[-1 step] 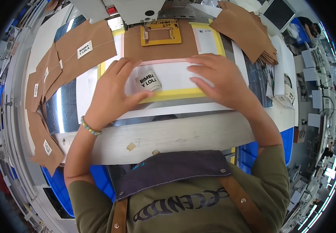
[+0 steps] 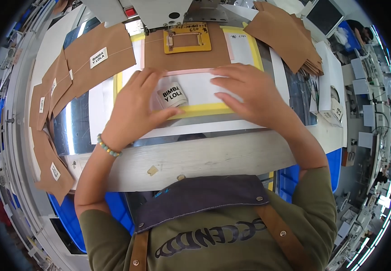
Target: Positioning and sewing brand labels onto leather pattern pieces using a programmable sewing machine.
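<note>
A brown flat panel (image 2: 155, 56) lies beneath a sewing machine head (image 2: 166, 11), with a yellow rectangular frame (image 2: 207, 43) over its far part. Pink strips (image 2: 191, 71) run along the panel's near edge and sides. My left hand (image 2: 134, 104) is open, its fingertips by the near left corner of the panel and its thumb stretched over yellow tape (image 2: 204, 109). Opposite it, my right hand (image 2: 254, 95) is open too, fingertips close to the near edge; whether they touch cannot be told. Between both hands sits a small white label stack (image 2: 173, 94) with black lettering.
Brown panels with white labels (image 2: 98, 56) spread down the left side. A pile of brown panels (image 2: 286, 34) lies at the far right, near a dark screen (image 2: 324, 17). Blue bins (image 2: 335, 169) stand below the table edge; a white box (image 2: 331, 110) holds more labels.
My left hand has shifted slightly to the right, and my right hand slightly to the left. The panel, frame and labels have stayed in place.
</note>
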The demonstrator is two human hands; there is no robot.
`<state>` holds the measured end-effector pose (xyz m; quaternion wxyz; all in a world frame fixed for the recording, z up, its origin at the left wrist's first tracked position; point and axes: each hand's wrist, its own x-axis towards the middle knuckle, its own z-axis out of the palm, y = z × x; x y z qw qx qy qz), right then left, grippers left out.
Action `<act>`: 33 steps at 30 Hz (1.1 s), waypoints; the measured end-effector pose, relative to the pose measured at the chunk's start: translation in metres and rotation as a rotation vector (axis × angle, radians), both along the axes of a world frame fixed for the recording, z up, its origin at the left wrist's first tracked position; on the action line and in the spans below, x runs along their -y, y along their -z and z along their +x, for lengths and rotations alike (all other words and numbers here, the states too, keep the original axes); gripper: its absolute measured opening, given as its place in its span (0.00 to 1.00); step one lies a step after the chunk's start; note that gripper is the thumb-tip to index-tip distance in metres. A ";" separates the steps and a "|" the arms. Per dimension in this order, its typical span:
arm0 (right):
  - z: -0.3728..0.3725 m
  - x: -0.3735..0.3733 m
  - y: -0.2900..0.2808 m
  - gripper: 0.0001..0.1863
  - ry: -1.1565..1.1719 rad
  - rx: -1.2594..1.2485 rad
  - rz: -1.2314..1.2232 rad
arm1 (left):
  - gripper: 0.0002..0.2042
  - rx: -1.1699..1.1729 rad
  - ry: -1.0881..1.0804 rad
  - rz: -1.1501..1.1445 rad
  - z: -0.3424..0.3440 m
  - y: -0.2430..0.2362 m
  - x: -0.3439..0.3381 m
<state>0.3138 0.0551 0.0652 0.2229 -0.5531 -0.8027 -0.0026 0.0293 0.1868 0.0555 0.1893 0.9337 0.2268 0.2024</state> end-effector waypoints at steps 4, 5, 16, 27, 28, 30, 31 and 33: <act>-0.024 -0.028 0.013 0.15 -0.169 -0.163 -0.056 | 0.31 0.077 -0.029 -0.074 0.004 0.031 0.004; -0.028 -0.033 0.016 0.15 -0.208 -0.199 -0.079 | 0.31 0.078 -0.026 -0.074 0.005 0.032 0.004; -0.040 -0.036 0.044 0.20 -0.159 -0.246 -0.032 | 0.34 0.141 -0.016 -0.085 0.007 0.031 0.007; -0.026 -0.046 0.042 0.21 -0.133 -0.420 -0.146 | 0.31 0.196 0.001 -0.087 0.003 0.030 0.006; -0.026 -0.046 0.041 0.21 -0.143 -0.432 -0.155 | 0.30 0.224 0.005 -0.086 0.002 0.031 0.005; -0.027 -0.047 0.040 0.21 -0.154 -0.444 -0.164 | 0.28 0.245 -0.013 -0.132 0.001 0.034 0.004; -0.028 -0.046 0.041 0.20 -0.150 -0.451 -0.154 | 0.27 0.266 -0.028 -0.180 0.001 0.034 0.004; -0.029 -0.046 0.041 0.20 -0.147 -0.458 -0.145 | 0.25 0.269 -0.020 -0.178 0.000 0.033 0.003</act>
